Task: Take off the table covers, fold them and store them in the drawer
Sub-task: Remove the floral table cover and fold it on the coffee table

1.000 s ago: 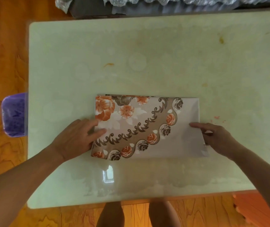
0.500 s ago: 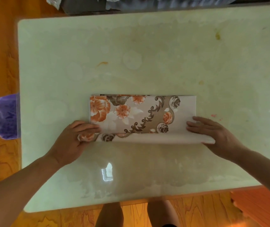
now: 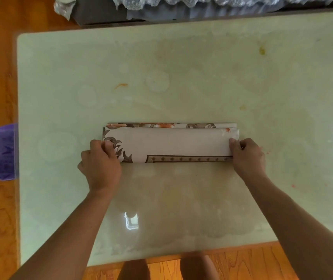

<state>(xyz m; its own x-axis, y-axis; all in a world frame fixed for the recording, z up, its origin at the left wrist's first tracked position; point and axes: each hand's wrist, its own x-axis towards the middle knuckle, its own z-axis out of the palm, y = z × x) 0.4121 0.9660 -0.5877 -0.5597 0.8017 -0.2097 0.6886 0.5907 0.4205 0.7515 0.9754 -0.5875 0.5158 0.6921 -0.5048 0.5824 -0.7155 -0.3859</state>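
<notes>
Both hands (image 3: pixel 173 156) at opposite ends of folded table cover (image 3: pixel 171 143).

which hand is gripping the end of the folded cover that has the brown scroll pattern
The left hand. It holds the folded cover at the end with brown scrollwork; the right hand holds the plain pale end.

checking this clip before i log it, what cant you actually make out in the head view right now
- Drawer: none shows in the head view.
- Fingertips of the left hand and right hand: curled onto the folded table cover, hidden behind the knuckles.
- Cover's inner layers: hidden under the top fold.
- Purple object: partly behind the table edge, too blurred to identify.
- Lace fabric: cut off by the top edge.
</notes>
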